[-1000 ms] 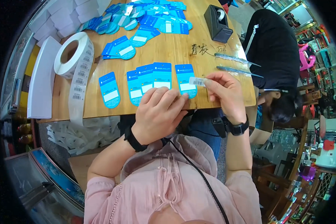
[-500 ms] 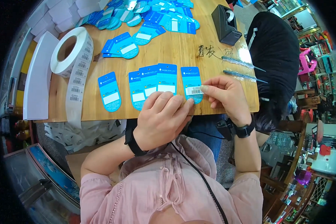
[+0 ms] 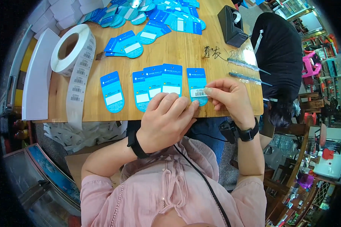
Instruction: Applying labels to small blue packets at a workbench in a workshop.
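Observation:
A blue hang tag (image 3: 196, 77) with a rounded lower end lies near the table's front edge. A white barcode sticker (image 3: 198, 93) lies over its white panel. My right hand (image 3: 231, 99) has thumb and forefinger closed at the sticker's right end. My left hand (image 3: 166, 119) is closed, its fingers bent and close together, with a fingertip pressing on the tag's lower left edge. Three overlapping blue tags (image 3: 155, 81) lie just beyond the left knuckles, their lower parts partly covered. Another single tag (image 3: 112, 92) lies to the left. These four show blank white panels.
A roll of barcode stickers (image 3: 70, 70) stands at the left, its strip hanging over the front edge. Beside it is a white box (image 3: 37, 79). Piles of blue tags (image 3: 127, 46) lie farther back. At the right are a black tape dispenser (image 3: 233, 30) and two wrapped tweezers-like tools (image 3: 250, 78).
The whole view has shifted slightly. Both hands stay almost in place, with the right thumb still at the sticker's end and the left fingertip on the tag.

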`<state>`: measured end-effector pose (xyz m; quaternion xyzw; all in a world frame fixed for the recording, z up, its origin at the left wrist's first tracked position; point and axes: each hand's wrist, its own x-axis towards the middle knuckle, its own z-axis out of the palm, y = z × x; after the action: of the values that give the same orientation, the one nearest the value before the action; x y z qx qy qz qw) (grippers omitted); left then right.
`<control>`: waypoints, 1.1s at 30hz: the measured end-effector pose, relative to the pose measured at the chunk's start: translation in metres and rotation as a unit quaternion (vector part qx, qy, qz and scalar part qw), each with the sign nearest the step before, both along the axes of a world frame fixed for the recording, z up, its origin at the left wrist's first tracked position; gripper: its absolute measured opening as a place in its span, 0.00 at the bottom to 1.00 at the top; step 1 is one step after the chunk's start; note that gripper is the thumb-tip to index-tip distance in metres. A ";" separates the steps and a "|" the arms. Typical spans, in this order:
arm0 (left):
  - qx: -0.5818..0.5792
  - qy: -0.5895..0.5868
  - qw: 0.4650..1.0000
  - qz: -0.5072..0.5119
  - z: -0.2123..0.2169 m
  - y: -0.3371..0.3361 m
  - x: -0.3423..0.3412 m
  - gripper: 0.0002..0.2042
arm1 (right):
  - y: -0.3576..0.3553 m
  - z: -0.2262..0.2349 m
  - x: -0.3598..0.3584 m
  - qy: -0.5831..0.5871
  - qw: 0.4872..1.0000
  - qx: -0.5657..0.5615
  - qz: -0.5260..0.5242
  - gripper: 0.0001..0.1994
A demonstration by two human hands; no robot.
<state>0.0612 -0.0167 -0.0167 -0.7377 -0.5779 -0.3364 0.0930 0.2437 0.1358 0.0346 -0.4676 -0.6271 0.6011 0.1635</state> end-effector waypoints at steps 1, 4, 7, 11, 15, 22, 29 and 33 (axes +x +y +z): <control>-0.001 0.001 1.000 0.000 0.000 0.000 0.000 0.22 | 0.000 0.000 0.000 -0.009 1.000 0.001 -0.003 0.10; -0.005 0.001 1.000 -0.003 0.000 -0.001 -0.001 0.23 | 0.000 -0.002 0.000 -0.014 1.000 0.010 -0.002 0.10; -0.008 0.002 1.000 -0.006 0.000 -0.001 -0.001 0.23 | 0.000 -0.003 0.000 -0.002 1.000 0.010 0.003 0.10; -0.006 0.003 1.000 -0.007 -0.001 0.000 -0.001 0.22 | 0.000 -0.002 -0.001 -0.007 1.000 0.013 0.001 0.10; -0.001 0.004 1.000 -0.005 0.000 0.000 -0.001 0.22 | 0.000 -0.002 -0.001 -0.002 1.000 0.017 0.004 0.10; -0.006 0.000 1.000 -0.008 0.001 0.000 -0.001 0.22 | 0.000 -0.003 -0.003 -0.013 1.000 0.015 0.001 0.10; -0.003 -0.001 1.000 -0.012 0.002 0.001 -0.001 0.23 | -0.003 -0.004 -0.006 -0.044 0.998 0.050 0.001 0.10; -0.001 0.002 1.000 -0.011 0.002 0.000 -0.001 0.23 | -0.005 -0.004 -0.007 -0.054 0.996 0.071 0.002 0.10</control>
<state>0.0600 -0.0163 -0.0146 -0.7448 -0.5701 -0.3350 0.0897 0.2369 0.1307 0.0303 -0.4849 -0.6773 0.5293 0.1613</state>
